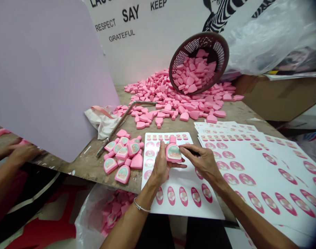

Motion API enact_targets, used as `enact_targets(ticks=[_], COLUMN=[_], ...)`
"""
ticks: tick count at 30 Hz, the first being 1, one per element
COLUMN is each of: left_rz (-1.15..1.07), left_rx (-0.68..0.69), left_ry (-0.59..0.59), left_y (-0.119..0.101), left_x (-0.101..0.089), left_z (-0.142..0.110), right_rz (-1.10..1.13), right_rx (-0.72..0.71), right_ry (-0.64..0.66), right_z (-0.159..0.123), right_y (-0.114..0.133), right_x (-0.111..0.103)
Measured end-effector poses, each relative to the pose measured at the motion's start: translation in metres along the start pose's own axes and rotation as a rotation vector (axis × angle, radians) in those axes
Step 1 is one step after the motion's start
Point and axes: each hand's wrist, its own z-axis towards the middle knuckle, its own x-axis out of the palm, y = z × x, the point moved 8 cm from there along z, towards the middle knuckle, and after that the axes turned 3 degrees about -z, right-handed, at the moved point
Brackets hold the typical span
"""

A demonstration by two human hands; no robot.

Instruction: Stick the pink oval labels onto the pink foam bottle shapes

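Observation:
My left hand is closed round a small pink toy bottle, held upright with a pale green picture label on its front. My right hand is pinched at the label's right edge. A dark slender tool shows between its fingers; its kind is unclear. Beneath both hands lies a white sticker sheet with pink oval and round stickers. To the left is a small heap of pink bottles, several with the same green label facing up.
A tipped brown basket spills unlabelled pink pieces across the back. More sticker sheets overlap at right. A bent metal bar and white cloth bag lie left. A lilac panel separates another person's hands.

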Motion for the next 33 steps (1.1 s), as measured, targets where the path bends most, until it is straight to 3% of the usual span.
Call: enact_targets(ticks=[4, 9, 11, 14, 18, 21, 23, 25, 28, 31, 33], left_rz=[0.085, 0.127, 0.136, 0.143, 0.072, 0.137, 0.276, 0.538, 1.060, 1.505, 1.707], left_rx=[0.070, 0.090, 0.061, -0.004, 0.014, 0.029, 0.029, 0.137, 0.342, 0.395, 0.509], left_ry=[0.057, 0.079, 0.123, 0.194, 0.141, 0.028, -0.114, -0.296, -0.561, -0.750, -0.824], left_y=[-0.004, 0.001, 0.002, 0.002, -0.001, 0.004, 0.002, -0.021, -0.072, -0.106, -0.119], left_x=[0.002, -0.002, 0.001, 0.008, 0.002, -0.018, -0.041, -0.068, -0.096, -0.111, -0.110], left_z=[-0.001, -0.004, -0.007, -0.013, -0.013, -0.009, -0.007, -0.009, -0.019, -0.024, -0.025], right_rz=[-0.077, -0.353, -0.281, -0.056, -0.055, -0.166, -0.238, -0.311, -0.542, -0.693, -0.736], right_rx=[-0.052, -0.080, -0.005, 0.132, 0.145, 0.076, 0.044, 0.039, 0.084, 0.110, 0.111], right_ry=[-0.042, -0.131, -0.093, 0.066, 0.146, 0.205, 0.247, 0.275, 0.229, 0.159, 0.137], right_z=[-0.001, 0.005, 0.012, 0.017, 0.006, -0.001, 0.008, 0.032, 0.090, 0.144, 0.166], right_y=[-0.001, -0.003, -0.010, -0.024, -0.031, -0.035, -0.041, -0.049, -0.061, -0.062, -0.060], right_x=[-0.001, -0.010, -0.008, 0.008, 0.021, 0.026, 0.028, 0.030, 0.040, 0.073, 0.102])
